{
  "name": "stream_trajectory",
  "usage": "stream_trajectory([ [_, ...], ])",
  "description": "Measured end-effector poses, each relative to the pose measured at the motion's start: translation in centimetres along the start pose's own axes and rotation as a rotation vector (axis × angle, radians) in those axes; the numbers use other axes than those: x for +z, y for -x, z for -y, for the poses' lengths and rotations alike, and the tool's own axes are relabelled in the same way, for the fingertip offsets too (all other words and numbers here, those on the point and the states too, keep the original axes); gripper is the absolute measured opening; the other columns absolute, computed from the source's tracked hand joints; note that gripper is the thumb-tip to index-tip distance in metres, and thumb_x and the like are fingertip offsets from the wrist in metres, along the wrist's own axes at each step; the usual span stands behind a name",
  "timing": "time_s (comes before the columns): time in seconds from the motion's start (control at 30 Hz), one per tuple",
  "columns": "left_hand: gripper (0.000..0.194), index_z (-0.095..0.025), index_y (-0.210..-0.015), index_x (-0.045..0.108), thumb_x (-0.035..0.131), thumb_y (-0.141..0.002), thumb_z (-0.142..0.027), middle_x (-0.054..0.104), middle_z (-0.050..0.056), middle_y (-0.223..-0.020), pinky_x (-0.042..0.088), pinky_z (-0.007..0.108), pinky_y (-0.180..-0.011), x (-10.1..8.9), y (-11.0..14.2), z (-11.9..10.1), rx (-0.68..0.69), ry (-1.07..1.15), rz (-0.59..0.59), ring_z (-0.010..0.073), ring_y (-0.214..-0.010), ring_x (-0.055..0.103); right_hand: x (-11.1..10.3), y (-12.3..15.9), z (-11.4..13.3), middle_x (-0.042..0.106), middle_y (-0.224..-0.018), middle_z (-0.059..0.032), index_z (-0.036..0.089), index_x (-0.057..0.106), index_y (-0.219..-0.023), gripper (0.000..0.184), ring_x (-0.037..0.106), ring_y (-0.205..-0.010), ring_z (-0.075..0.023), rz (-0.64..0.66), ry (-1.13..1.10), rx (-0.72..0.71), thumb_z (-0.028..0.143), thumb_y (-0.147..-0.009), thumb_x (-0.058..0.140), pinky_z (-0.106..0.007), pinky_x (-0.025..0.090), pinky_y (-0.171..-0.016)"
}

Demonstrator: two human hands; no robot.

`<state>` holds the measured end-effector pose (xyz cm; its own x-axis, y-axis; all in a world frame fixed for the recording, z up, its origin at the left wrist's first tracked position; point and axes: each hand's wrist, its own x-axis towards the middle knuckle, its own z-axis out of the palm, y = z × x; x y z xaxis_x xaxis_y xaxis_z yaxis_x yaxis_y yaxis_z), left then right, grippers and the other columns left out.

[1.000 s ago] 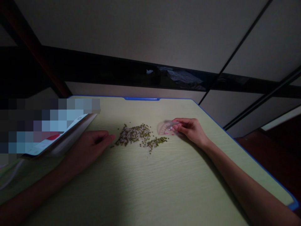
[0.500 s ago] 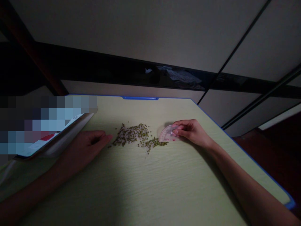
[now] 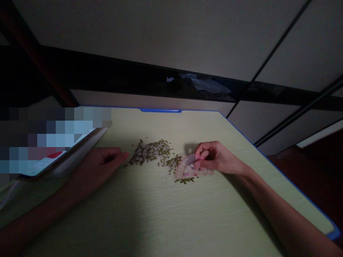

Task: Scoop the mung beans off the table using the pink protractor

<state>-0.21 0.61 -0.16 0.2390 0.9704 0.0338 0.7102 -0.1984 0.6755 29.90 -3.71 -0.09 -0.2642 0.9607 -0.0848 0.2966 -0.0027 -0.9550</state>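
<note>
A scatter of small green beans (image 3: 154, 151) lies in the middle of a pale yellow-green table (image 3: 171, 214) with a blue rim. My right hand (image 3: 218, 157) pinches a clear pink half-round protractor (image 3: 187, 167), which stands on its straight edge right of the pile, with a few beans along that edge. My left hand (image 3: 100, 166) rests loosely curled on the table just left of the beans, its fingertips near the pile, holding nothing.
A tablet or phone with a lit screen (image 3: 57, 151) leans at the table's left side, partly blurred out. The table's right edge (image 3: 294, 185) drops to a dark floor. A dark rail and pale wall panels stand behind the table.
My right hand has drawn the protractor toward me and slightly left, dragging some beans out of the pile's right end. The left hand has stayed where it was.
</note>
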Motion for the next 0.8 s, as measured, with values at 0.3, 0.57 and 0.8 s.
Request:
stream_trajectory([
  [0.3,0.039,-0.021,-0.044,0.034,0.041,-0.066,-0.053,0.03,-0.008,-0.041,0.027,0.022,-0.043,-0.1,0.0,-0.3,-0.021,0.007,0.001,0.009,-0.041,0.031,1.4,0.5,0.4,0.066,-0.057,-0.0004,0.015,0.05,-0.065,0.024,0.052,-0.044,-0.0058,0.11,0.002,0.012,0.022,-0.062,0.073,-0.016,0.037,-0.04],
  [0.57,0.04,-0.022,-0.044,0.033,0.042,-0.067,-0.052,0.03,-0.007,-0.041,0.026,0.022,-0.042,0.0,-0.2,0.3,-0.001,-0.008,-0.01,0.0095,-0.041,0.032,0.7,0.5,0.5,0.065,-0.058,-0.0012,0.014,0.052,-0.066,0.022,0.055,-0.047,-0.0071,0.122,-0.02,0.008,0.022,-0.064,0.073,-0.018,0.039,-0.043],
  [0.8,0.039,-0.022,-0.044,0.031,0.042,-0.067,-0.052,0.03,-0.007,-0.041,0.026,0.022,-0.043,0.0,0.1,-0.3,-0.01,0.004,-0.006,0.0095,-0.04,0.031,0.2,0.6,0.2,0.066,-0.058,-0.0007,0.014,0.055,-0.067,0.015,0.056,-0.048,-0.0071,0.141,-0.027,-0.014,0.018,-0.066,0.07,-0.018,0.039,-0.044],
])
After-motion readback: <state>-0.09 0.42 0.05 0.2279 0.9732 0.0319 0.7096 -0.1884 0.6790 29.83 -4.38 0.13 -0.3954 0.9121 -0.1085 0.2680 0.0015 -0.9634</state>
